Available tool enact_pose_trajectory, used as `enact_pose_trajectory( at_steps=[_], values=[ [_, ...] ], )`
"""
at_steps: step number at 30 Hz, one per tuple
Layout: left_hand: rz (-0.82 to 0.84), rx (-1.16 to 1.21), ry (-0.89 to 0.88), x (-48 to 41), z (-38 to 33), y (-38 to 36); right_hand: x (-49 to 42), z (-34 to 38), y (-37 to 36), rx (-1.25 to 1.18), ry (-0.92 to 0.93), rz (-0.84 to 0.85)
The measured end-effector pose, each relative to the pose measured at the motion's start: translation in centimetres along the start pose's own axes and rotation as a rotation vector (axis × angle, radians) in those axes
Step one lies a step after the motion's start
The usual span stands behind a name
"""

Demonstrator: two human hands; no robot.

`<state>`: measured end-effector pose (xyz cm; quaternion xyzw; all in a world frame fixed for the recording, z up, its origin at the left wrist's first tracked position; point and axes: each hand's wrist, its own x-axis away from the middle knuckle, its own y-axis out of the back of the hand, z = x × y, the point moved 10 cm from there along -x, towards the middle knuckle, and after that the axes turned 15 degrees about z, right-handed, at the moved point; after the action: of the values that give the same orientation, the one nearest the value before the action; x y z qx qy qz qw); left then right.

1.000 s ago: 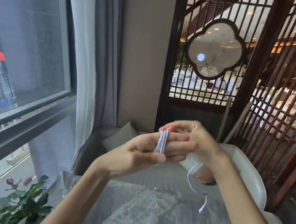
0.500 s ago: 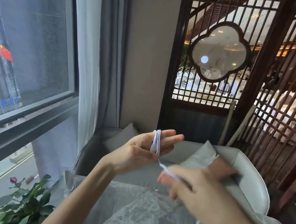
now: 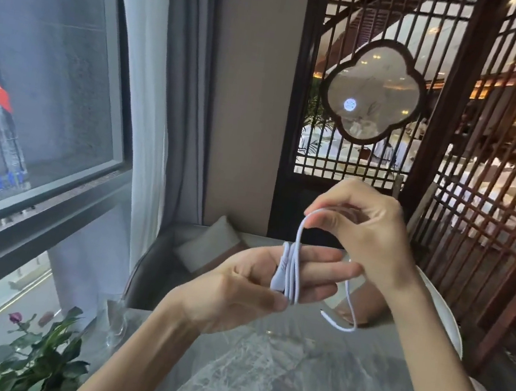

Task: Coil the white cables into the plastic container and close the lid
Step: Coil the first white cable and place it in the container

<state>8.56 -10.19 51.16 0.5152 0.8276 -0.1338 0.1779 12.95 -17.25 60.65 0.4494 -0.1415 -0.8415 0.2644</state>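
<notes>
A thin white cable [image 3: 292, 275] is wound in several loops around the outstretched fingers of my left hand [image 3: 244, 288], and the thumb pins a white plug end against them. My right hand [image 3: 363, 229] is raised just above and to the right, pinching the cable where it arches up from the loops. The loose tail [image 3: 346, 308] hangs down behind the right hand and curls above the table, ending in a small plug. No plastic container or lid is in view.
A grey marble table [image 3: 275, 378] lies below the hands. A glass vase [image 3: 115, 324] with a rose and green leaves [image 3: 31, 359] stands at its left edge by the window. A grey sofa with cushions [image 3: 207, 247] and a white chair [image 3: 444, 318] sit beyond the table.
My right hand has risen from low over the table to above the left hand, carrying the cable up over the fingers. The free tail is shorter.
</notes>
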Motion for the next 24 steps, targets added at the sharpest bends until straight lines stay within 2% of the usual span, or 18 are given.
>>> enact_pose_trajectory(
  at_steps=[3, 7, 11, 14, 16, 18, 21, 23, 24],
  values=[
    [-0.023, -0.012, -0.001, 0.2, -0.7, 0.1, -0.4, -0.2, 0.2, -0.014, -0.029, -0.044],
    [-0.052, -0.047, 0.025, 0.8, -0.5, 0.2, -0.1, -2.7, -1.0, -0.193, -0.142, -0.054],
    [-0.027, -0.058, 0.001, 1.6, -1.5, 0.3, 1.0, -6.4, -6.1, -0.461, -0.369, 0.185],
    [-0.151, -0.117, 0.001, 2.6, -2.3, 2.7, 3.9, -8.6, -10.0, -0.477, -0.519, 0.239],
    [-0.230, -0.102, -0.003, 3.1, -2.0, 3.8, 6.2, -8.8, -10.8, -0.347, -0.534, 0.216],
    [-0.319, -0.075, -0.022, 3.7, -1.6, 5.2, 7.9, -7.9, -11.0, -0.058, -0.509, 0.268],
    [-0.429, -0.025, -0.061, 4.7, -1.1, 7.4, 10.3, -6.2, -13.0, 0.200, -0.507, 0.546],
    [-0.441, -0.037, 0.026, 5.2, 0.2, 8.0, 10.1, -3.8, -12.7, 0.344, -0.435, 0.611],
    [-0.409, -0.061, 0.093, 5.2, 1.1, 7.7, 9.1, -2.0, -11.3, 0.445, -0.347, 0.553]
  ],
)
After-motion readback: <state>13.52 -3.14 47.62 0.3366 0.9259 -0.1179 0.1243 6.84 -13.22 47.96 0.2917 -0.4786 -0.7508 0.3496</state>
